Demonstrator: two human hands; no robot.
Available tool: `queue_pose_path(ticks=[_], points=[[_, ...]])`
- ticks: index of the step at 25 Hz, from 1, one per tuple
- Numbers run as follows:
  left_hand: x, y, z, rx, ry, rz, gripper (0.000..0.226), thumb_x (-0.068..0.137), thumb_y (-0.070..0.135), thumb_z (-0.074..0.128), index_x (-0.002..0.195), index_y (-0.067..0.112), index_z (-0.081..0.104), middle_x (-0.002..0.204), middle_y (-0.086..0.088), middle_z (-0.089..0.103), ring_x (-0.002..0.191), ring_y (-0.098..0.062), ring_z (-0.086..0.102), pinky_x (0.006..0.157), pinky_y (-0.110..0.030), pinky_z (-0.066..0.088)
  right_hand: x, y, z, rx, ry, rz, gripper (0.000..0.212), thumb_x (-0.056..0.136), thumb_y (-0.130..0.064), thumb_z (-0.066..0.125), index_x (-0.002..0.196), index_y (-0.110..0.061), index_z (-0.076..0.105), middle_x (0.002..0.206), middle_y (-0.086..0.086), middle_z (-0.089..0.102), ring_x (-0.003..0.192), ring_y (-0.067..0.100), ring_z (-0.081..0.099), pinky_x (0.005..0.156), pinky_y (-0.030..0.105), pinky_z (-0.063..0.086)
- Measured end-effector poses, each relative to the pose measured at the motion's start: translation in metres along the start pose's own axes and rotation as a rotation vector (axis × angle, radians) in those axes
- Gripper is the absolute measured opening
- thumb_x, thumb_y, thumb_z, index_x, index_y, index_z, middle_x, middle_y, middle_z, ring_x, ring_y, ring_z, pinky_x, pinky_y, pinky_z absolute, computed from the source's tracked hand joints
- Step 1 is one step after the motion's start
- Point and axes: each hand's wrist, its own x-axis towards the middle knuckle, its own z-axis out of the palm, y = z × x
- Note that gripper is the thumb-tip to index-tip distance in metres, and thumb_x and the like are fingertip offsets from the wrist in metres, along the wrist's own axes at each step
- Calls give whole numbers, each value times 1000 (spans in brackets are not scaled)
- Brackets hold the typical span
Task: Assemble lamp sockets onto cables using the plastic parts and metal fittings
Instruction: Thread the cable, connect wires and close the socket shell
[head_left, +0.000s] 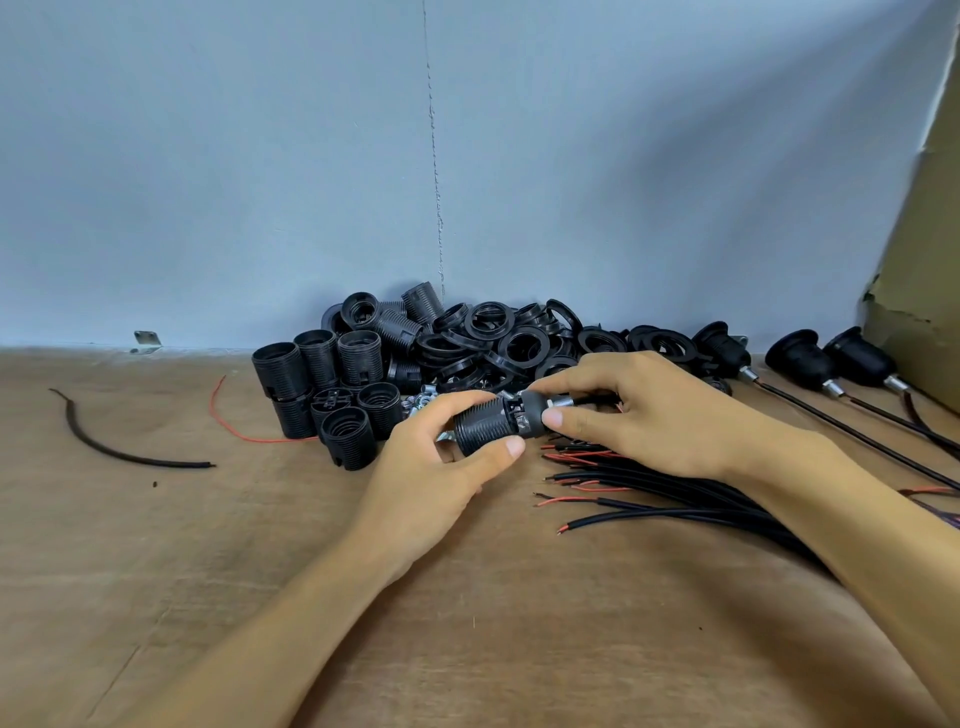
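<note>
far left: a curved black cable offcut (119, 451) lies on the brown wooden table (260, 571), with a thin loose red wire (218, 415) just right of it.
left of centre: black threaded plastic socket shells (332, 384) are piled up, some upright and some on their sides, near the grey wall (208, 156).
far centre: a heap of black plastic rings (511, 338); small silvery metal fittings (415, 406) lie beside the shells.
left hand (431, 467): thumb and fingers curled round a black threaded socket body (483, 430), held on its side just above the table.
right hand (649, 415): thumb and fingertips pinch the smooth black cap (534, 413) at the body's right end.
near right: a bundle of black cables (639, 477) with bared red and black ends, partly under the right forearm.
far right: finished black sockets on cables (800, 358) lie beside a brown cardboard box (919, 291).
</note>
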Motion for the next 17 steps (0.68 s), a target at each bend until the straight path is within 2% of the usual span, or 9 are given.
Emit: queue_pose_path(ticks=[4,7,9,13,17], points=[[-1,1,-1,20,-1,-18,38,77,39,81,114,39,71,94,14,74,77,-4,67,66,-21,53,0,-3,3,17,12,-12,27,94,-31,67,117,-44,69,85,-28,61,80,2,58,73,10,41],[-1,1,-2,46,4,-28,40,76,40,81,114,41,69,99,19,73,84,-1,67,81,-29,54,-1,-4,6,43,30,0,32,92,-28,70,121,-42,69,84,-30,58,79,-1,59,73,9,40],[-1,1,-2,56,-1,-44,38,80,34,83,114,41,67,100,21,72,87,2,67,84,-27,50,0,-5,8,84,31,8,34,91,-25,72,123,-39,69,86,-32,59,80,-3,60,74,8,41],[-3,3,-1,72,-47,-62,36,82,34,82,110,42,61,98,21,69,87,3,65,74,-10,44,0,-6,9,230,7,19,37,89,-17,76,119,-38,71,90,-26,67,80,-5,63,76,9,45],[-7,8,2,84,-48,-6,33,79,44,84,107,36,67,99,18,74,90,3,69,72,-5,45,-1,-7,10,250,-8,22,38,89,-20,75,117,-44,70,87,-15,67,76,3,63,73,17,49]])
